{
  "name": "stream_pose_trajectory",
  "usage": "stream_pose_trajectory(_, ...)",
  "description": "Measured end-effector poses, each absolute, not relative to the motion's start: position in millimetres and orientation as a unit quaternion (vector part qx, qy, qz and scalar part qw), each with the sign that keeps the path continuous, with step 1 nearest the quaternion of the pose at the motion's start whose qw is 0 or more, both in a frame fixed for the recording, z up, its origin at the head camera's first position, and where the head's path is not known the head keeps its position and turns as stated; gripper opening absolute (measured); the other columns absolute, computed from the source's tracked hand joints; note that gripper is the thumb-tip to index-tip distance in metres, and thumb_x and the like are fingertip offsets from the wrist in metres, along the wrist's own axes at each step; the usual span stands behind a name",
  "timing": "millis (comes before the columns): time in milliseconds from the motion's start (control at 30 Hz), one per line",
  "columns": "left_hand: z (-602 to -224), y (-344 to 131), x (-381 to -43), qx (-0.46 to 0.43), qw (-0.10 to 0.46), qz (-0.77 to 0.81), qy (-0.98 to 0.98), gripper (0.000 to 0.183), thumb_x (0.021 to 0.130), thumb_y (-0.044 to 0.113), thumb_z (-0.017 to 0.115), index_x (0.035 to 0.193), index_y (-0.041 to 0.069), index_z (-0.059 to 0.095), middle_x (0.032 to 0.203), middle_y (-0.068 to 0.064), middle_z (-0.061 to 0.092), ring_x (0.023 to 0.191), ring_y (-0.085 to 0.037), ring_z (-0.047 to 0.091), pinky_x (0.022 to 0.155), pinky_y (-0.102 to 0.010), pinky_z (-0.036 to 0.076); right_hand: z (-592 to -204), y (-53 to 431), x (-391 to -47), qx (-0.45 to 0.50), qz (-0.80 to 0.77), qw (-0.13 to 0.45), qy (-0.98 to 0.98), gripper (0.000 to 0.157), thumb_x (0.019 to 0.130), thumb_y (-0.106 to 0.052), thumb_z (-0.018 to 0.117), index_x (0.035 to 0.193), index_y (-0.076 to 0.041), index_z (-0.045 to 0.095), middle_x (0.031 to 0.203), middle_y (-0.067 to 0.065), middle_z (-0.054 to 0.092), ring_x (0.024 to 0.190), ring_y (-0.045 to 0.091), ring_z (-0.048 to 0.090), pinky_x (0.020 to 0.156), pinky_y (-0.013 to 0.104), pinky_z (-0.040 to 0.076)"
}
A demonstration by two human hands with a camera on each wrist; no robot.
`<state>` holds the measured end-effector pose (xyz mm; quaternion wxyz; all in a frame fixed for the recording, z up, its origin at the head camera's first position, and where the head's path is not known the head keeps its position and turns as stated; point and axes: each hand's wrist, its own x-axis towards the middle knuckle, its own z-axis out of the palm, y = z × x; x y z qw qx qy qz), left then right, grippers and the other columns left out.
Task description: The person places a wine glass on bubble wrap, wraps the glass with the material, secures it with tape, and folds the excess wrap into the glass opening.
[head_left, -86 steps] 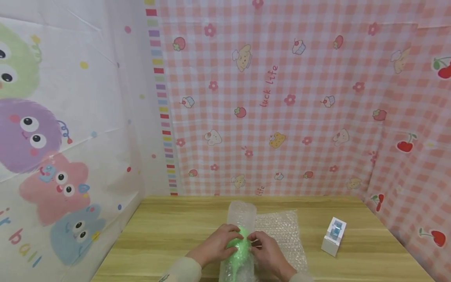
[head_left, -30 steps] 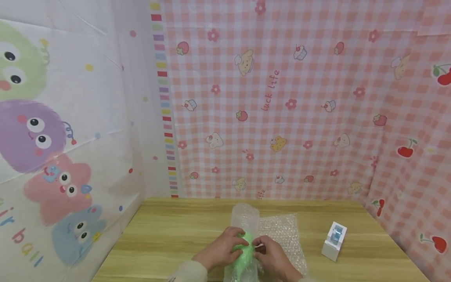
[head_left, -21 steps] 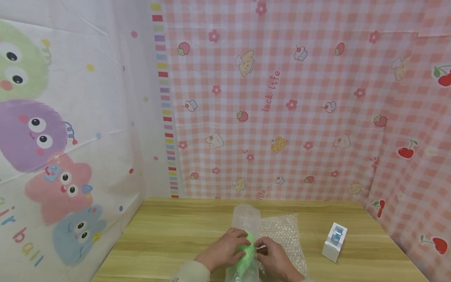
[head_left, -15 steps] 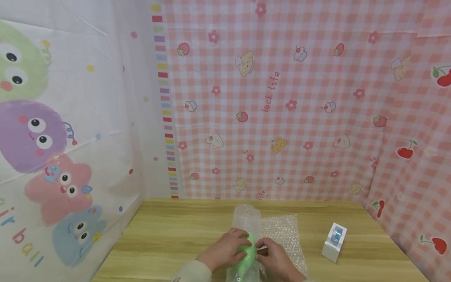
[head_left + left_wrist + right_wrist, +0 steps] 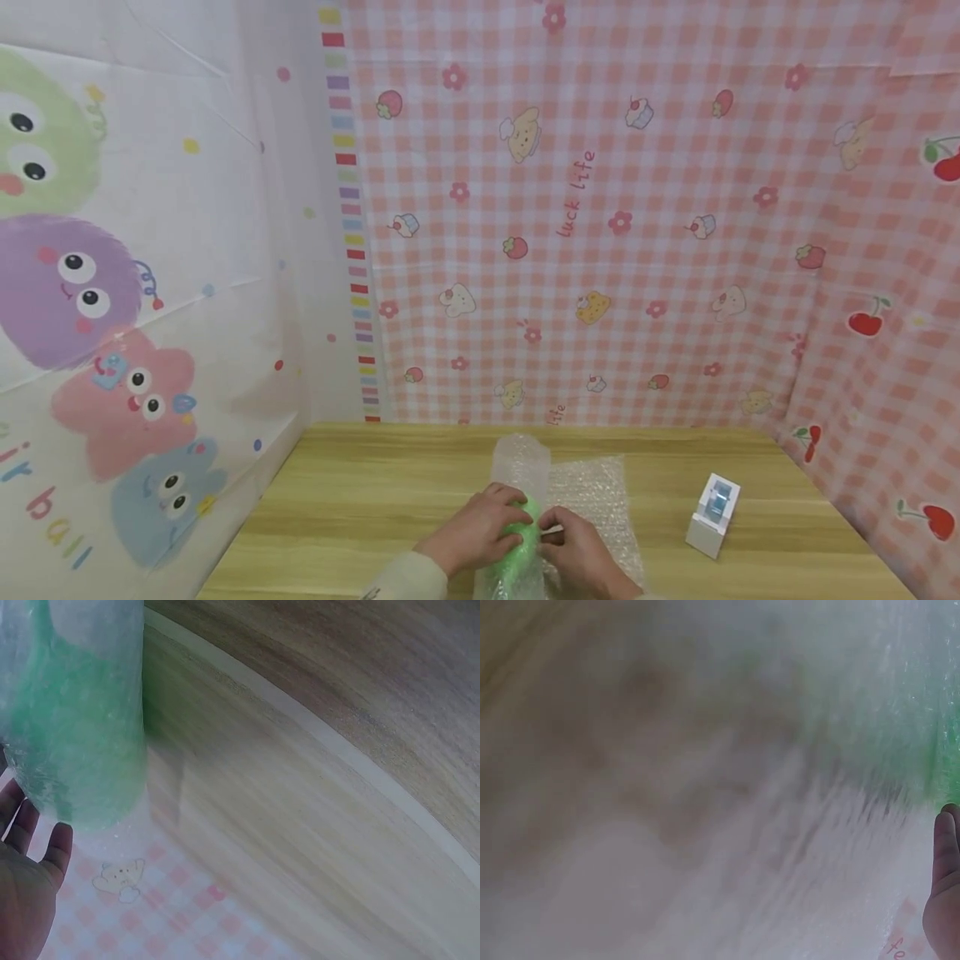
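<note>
The green object point(image 5: 516, 562) is lying on the counter point(image 5: 360, 500) in front of you, sitting inside a roll of bubble wrap point(image 5: 521, 462) that is extending past its far end. Your left hand point(image 5: 480, 529) is curving its fingers and thumb over the roll, holding it and covering part of the green object. Your right hand point(image 5: 581, 552) is pinching the bubble wrap along the roll's right side. Just beside the roll, a flat sheet point(image 5: 592, 492) of bubbled plastic is spreading rightward, your right hand blocking its near part from view. Farther right, well apart from both hands, a white box point(image 5: 712, 515) with a blue part on top is resting at an angle. Behind, a pink checked cloth point(image 5: 555, 275) is hanging; a white cartoon-printed cloth point(image 5: 217, 183) is covering the left side.
</note>
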<state>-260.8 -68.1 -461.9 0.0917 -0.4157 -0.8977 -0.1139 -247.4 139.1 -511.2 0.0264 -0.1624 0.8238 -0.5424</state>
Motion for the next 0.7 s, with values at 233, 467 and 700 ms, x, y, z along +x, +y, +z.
stream_pose_trajectory(233,-462.1,-63.2,-261.4,-0.423,0.1,-0.095,-0.896,0.023,0.09,0.023,0.071,0.113,0.02,0.074,0.125,0.003,0.061,0.119,-0.013,0.05,0.097,-0.033,0.046,-515.5,139.1,-246.3,-0.171,-0.541,0.013,0.823,0.021,0.083,0.003,0.072,0.098,-0.001,0.058,0.102,0.013,0.066,0.092,0.03,0.07,0.072,0.029,0.058)
stream_pose_trajectory(467,-465.3,-61.7,-260.5,-0.425,0.115,-0.085,-0.894,0.025,0.09,0.024,0.072,0.115,0.02,0.073,0.125,0.004,0.062,0.119,-0.014,0.051,0.096,-0.032,0.047,-510.8,144.8,-243.7,-0.186,-0.503,0.01,0.844,0.02,0.087,-0.01,0.073,0.102,-0.002,0.063,0.101,0.01,0.069,0.089,0.021,0.071,0.071,0.027,0.057)
stream_pose_trajectory(700,-466.9,-63.2,-261.7,-0.428,0.12,-0.121,-0.888,0.028,0.089,0.021,0.073,0.115,0.014,0.065,0.118,0.004,0.064,0.117,-0.014,0.053,0.098,-0.031,0.046,-509.0,143.2,-243.3,-0.189,-0.485,-0.027,0.854,0.028,0.086,-0.014,0.074,0.109,-0.002,0.064,0.105,0.01,0.068,0.093,0.027,0.069,0.077,0.029,0.057)
